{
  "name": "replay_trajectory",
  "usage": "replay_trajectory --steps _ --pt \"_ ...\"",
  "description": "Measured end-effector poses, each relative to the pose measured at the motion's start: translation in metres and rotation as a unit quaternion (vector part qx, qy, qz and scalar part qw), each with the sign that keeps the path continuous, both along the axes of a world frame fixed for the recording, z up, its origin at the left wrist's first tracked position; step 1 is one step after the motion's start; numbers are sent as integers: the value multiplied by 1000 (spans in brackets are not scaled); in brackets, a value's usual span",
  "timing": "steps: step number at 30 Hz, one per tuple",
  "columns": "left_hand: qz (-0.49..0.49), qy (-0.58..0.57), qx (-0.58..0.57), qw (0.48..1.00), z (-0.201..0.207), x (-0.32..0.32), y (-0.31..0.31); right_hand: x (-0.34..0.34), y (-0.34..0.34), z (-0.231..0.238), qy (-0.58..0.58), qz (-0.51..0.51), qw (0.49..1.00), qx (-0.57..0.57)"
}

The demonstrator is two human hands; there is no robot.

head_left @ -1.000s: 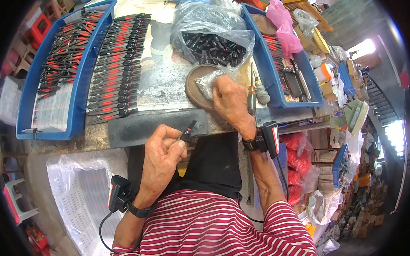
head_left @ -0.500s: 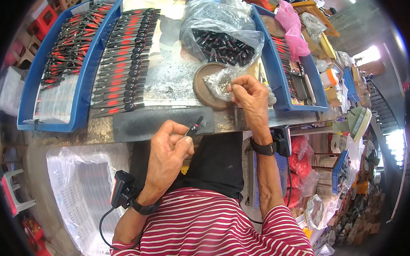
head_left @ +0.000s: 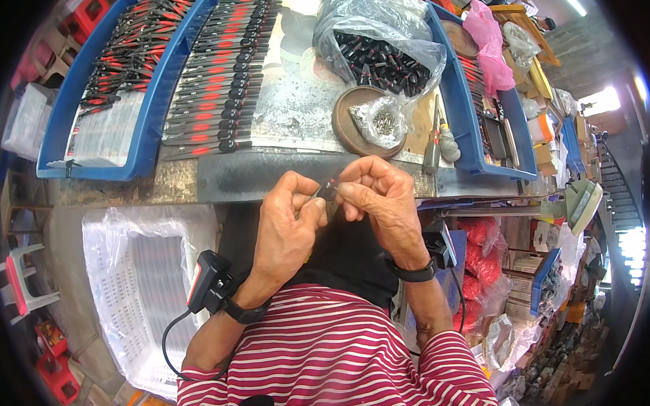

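My left hand [head_left: 290, 226] pinches a small black plastic part [head_left: 328, 188] in front of the bench edge. Close against it, my right hand [head_left: 382, 204] has thumb and forefinger pressed together at the part's upper end; anything tiny between those fingertips is hidden. Beyond the hands, a small clear bag of tiny metal pieces [head_left: 384, 122] rests in a round brown dish [head_left: 345, 134]. Behind the dish, a large clear plastic bag [head_left: 376, 19] lies open, full of black plastic parts [head_left: 388, 65] like the one I hold.
Slim black-and-red pieces [head_left: 217, 96] lie in a neat stack on the bench. A blue tray [head_left: 145, 130] at the left holds more of them, jumbled. Another blue tray [head_left: 454, 112] stands right, beside a screwdriver-like tool [head_left: 432, 145]. A plastic-lined white crate [head_left: 117, 310] sits below left.
My right hand has come away from the bag of metal pieces, back and left, to meet the black part. My left hand has moved slightly right and toward the bench. The view has shifted.
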State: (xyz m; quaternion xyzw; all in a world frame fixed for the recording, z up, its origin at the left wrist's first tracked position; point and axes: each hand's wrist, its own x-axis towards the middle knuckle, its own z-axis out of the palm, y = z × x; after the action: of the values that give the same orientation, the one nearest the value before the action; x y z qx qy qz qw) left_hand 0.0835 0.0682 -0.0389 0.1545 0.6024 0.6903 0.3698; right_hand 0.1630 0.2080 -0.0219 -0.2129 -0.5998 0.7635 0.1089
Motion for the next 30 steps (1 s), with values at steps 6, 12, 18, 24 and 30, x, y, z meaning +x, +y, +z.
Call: replay_trajectory --steps 6,12,18,24,30 --pt "11 27 -19 999 -5 3 1 -2 -3 -4 -9 -11 1000 22" --pt "9 44 -26 999 -10 3 2 -1 -5 -6 -29 -28 998 54" --pt "9 57 -43 997 -11 4 2 -2 -11 -7 -26 -47 994 94" --pt "12 69 -57 996 -11 7 4 0 -15 -11 -18 -52 990 129" --pt "9 71 -62 996 -9 6 2 2 -17 -15 -3 -59 993 102"
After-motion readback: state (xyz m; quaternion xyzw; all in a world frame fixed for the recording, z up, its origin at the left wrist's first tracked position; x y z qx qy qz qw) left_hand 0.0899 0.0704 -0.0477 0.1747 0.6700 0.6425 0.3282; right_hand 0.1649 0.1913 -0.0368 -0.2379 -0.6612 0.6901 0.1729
